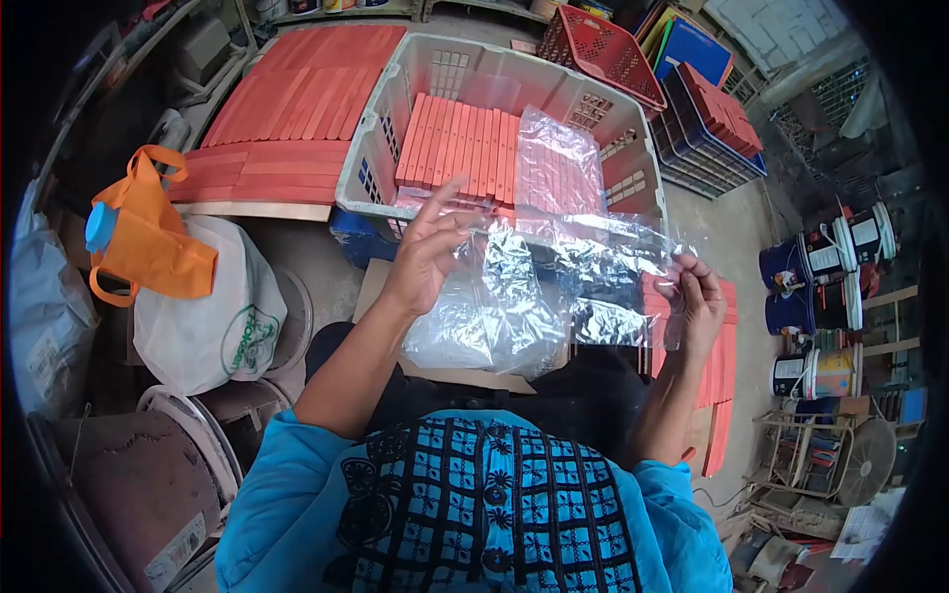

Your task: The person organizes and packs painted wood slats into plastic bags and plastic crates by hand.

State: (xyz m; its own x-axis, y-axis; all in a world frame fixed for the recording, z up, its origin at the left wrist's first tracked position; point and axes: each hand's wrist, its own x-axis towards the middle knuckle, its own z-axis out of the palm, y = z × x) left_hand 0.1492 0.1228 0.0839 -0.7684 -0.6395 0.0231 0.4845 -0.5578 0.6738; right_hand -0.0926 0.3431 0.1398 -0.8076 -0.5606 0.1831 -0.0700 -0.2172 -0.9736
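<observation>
A transparent plastic bag (613,259) is stretched sideways in front of me, above my lap. My left hand (427,252) pinches its left end between thumb and fingers, with the index finger pointing up. At the other end, my right hand (700,296) grips the film with its fingertips. Beneath lies a stack of similar plastic bags (474,321) on cardboard at my lap. Just beyond, a grey plastic crate (351,173) holds a row of red-orange wooden strips (460,148). Beside that row in the crate is a bundle wrapped in film (560,168).
Red strips (306,99) cover a board at the left. An orange bag (158,232) and a white sack (203,316) stand near my left arm. More red strips (717,346) lie right of my lap. Behind the crate is a red basket (603,59); paint buckets (830,247) line the right.
</observation>
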